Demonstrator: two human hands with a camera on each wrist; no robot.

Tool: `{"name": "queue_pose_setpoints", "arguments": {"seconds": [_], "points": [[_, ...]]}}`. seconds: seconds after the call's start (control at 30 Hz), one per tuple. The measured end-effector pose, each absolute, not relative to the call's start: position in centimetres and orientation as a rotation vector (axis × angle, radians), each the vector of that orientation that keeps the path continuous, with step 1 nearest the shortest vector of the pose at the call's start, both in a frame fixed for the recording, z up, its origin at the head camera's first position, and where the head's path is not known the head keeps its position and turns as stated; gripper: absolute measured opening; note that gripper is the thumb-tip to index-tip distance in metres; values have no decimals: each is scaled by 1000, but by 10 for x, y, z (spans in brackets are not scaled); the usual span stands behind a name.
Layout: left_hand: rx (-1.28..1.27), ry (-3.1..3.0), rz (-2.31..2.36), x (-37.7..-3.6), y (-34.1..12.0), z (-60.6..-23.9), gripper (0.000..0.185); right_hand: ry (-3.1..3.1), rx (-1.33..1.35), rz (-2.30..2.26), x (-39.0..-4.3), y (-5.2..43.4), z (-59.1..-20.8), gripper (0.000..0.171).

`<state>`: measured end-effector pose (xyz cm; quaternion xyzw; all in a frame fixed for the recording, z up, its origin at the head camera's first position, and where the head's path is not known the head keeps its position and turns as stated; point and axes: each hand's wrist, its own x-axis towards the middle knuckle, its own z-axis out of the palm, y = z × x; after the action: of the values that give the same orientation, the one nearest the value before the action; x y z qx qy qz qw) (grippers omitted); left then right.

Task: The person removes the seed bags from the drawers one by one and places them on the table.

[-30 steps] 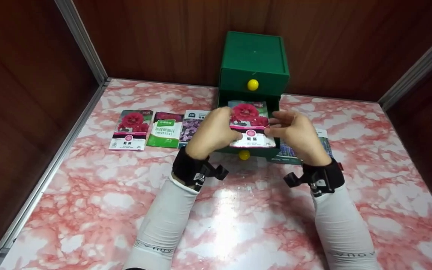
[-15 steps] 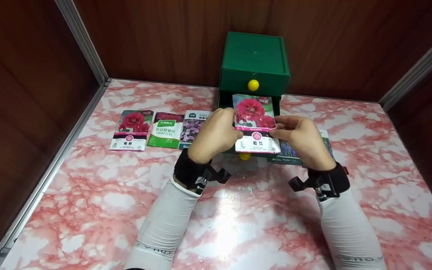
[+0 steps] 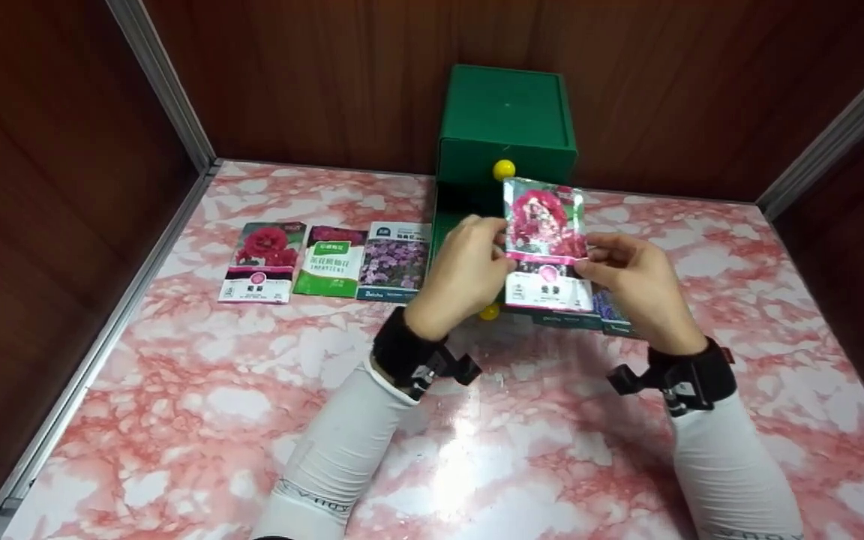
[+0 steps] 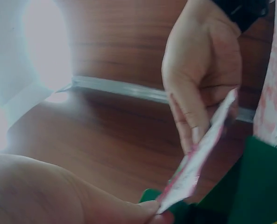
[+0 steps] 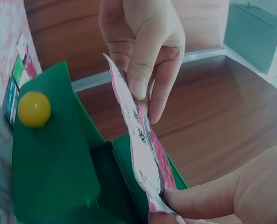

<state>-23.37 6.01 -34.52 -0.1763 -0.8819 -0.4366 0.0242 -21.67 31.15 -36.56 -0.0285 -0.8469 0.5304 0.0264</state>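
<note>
Hiding open drawer [image 3: 453, 222], held seed packet [image 3: 547, 244]

The green drawer box [image 3: 507, 124] blocked the back; three packets [image 3: 331, 260] lay to its left, while surface [image 3: 477, 450] before it lay free.

Both hands [image 3: 552, 270] have lifted the seed packet [image 3: 547, 244] up and rightward, above the drawer [image 3: 453, 225].
</note>
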Motion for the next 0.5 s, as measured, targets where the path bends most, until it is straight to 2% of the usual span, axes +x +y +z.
{"name": "queue_pose_setpoints", "arguments": {"seconds": [0.33,0.5], "points": [[-636,-2538,-1514,-243,108,-368,45,-2588,-142,1526,-214,359,-370,45],[-666,-2524,-1523,-244,138,-371,48,-2574,-217,1499,-216,383,-369,48]]}}
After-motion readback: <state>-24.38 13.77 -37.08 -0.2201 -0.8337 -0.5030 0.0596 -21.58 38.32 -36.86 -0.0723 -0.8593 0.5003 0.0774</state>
